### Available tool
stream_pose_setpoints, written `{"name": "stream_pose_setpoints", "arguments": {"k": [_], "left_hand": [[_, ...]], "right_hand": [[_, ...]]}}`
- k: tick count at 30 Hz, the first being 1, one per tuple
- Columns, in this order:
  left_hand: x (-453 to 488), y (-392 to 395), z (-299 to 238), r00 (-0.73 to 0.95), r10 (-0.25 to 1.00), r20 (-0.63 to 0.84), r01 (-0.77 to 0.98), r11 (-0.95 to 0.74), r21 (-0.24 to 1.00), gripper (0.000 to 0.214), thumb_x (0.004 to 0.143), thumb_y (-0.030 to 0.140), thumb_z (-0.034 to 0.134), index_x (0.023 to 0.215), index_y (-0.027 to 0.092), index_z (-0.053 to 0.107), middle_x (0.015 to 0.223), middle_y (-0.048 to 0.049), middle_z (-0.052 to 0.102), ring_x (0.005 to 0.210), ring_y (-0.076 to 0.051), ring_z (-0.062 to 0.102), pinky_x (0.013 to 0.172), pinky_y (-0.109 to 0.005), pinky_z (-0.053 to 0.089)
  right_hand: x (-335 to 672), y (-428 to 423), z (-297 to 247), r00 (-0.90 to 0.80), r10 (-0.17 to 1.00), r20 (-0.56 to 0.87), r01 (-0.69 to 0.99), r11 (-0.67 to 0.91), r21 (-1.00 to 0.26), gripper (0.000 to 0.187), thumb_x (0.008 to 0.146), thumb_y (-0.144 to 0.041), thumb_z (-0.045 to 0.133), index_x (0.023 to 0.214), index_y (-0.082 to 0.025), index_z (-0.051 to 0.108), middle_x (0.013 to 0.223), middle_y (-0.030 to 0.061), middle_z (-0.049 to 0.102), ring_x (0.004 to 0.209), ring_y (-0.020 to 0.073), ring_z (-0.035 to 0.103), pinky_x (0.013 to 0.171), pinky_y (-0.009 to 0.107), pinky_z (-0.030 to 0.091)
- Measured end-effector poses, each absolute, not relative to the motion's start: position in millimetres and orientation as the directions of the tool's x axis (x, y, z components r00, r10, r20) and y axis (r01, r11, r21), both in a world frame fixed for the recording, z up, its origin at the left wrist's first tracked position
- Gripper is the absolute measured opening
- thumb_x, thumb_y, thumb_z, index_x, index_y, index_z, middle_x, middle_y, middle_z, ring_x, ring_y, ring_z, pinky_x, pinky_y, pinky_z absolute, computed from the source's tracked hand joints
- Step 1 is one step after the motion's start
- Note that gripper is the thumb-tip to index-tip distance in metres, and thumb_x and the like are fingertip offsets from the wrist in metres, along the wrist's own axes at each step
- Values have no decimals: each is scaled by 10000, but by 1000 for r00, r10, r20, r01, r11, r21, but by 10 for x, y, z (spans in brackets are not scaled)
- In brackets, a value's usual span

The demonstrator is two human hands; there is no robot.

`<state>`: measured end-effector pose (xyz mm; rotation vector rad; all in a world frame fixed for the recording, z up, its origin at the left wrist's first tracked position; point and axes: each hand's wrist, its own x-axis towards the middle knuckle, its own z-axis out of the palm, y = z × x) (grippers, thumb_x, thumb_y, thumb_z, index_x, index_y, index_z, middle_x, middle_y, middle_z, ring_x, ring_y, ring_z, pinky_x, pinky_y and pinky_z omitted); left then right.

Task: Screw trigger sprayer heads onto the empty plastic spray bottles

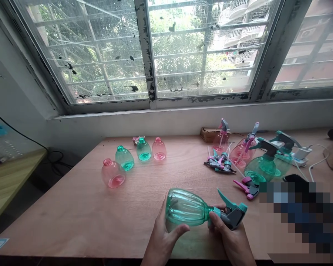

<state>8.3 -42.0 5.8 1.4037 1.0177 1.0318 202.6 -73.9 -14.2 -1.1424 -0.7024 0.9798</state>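
I hold a green see-through spray bottle (187, 208) on its side over the near edge of the wooden table (80, 214). My left hand (162, 238) is wrapped round the bottle's body from below. My right hand (229, 236) grips the neck and the grey and teal trigger head (233, 214), which points right. Both hands are closed on it.
Four open bottles without heads stand at the middle left: two pink (113, 173) (159, 149), two green (124, 158) (143, 149). Loose trigger heads (219, 162) and finished spray bottles, pink (242, 149) and green (266, 164), stand at the right, by a power strip (301, 152). A window is behind.
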Motion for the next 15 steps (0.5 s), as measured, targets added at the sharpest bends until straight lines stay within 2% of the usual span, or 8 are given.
{"name": "stream_pose_setpoints", "arguments": {"k": [3, 8, 10, 13, 15], "left_hand": [[104, -428, 85, 236, 971, 46, 59, -62, 996, 883, 754, 415, 831, 1518, 271, 412, 1553, -100, 495, 1409, -363, 463, 1217, -506, 302], [116, -466, 75, 184, 982, 53, 20, -58, 998, 1065, 703, 380, 873, 1571, 321, 258, 1616, -63, 405, 1511, -324, 304, 1257, -474, 215], [103, -463, 69, 214, 976, 41, 10, -44, 999, 1106, 686, 408, 879, 1580, 301, 236, 1622, -81, 391, 1501, -334, 324, 1251, -472, 230], [106, -447, 92, 230, 973, 33, 33, -41, 999, 944, 730, 450, 837, 1531, 252, 379, 1512, -112, 536, 1408, -361, 466, 1212, -483, 311], [128, -439, 111, 197, 979, 46, 83, -64, 995, 931, 694, 429, 868, 1498, 244, 437, 1465, -110, 580, 1396, -367, 476, 1214, -482, 306]], "right_hand": [[1990, -747, -91, 441, 897, -26, -280, 110, -954, 395, 722, -512, 829, 862, -203, 625, 509, -39, 640, 447, 155, 565, 501, 271, 454], [1980, -754, -69, 444, 896, -8, -255, 118, -960, 384, 725, -505, 824, 856, -199, 633, 511, -28, 647, 453, 155, 571, 502, 271, 464], [1986, -757, -74, 437, 900, -3, -250, 118, -961, 380, 730, -500, 822, 859, -198, 631, 514, -28, 646, 451, 156, 575, 493, 270, 468], [2022, -745, -122, 417, 909, -3, -246, 109, -963, 378, 737, -494, 818, 871, -199, 622, 523, -24, 652, 449, 163, 584, 483, 277, 473], [2060, -727, -176, 402, 915, -14, -254, 97, -962, 388, 740, -494, 819, 887, -201, 611, 516, -27, 649, 445, 165, 586, 486, 279, 474]]}}
